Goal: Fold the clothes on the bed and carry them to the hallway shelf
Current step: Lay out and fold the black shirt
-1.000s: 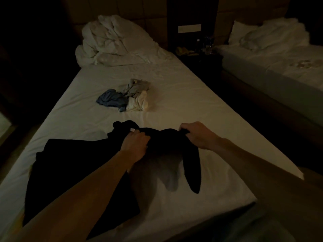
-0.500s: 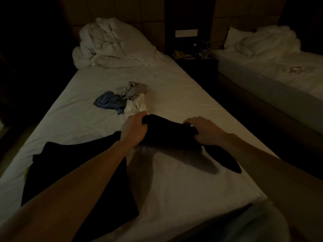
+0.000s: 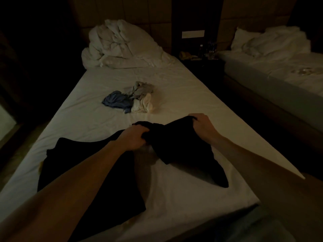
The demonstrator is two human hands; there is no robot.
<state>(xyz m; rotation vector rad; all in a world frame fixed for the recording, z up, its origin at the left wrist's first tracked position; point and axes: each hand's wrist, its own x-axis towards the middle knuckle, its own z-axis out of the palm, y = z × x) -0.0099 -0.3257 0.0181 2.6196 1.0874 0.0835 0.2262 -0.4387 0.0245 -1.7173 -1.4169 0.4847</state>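
Since a moment ago the left hand [image 3: 135, 137] and right hand [image 3: 201, 124] have drawn apart again, each with fingers curled into one end of the dark garment [image 3: 176, 142], so it's stretched between them over the bed [image 3: 174, 95] with a tail hanging down; looks like they're still straightening it, no actual fold yet. Another dark piece [image 3: 83, 170] lies flat left of it; small crumpled clothes [image 3: 132, 100] wait further up the bed; plenty of bare sheet between them, though the bed's right edge is near the right hand.
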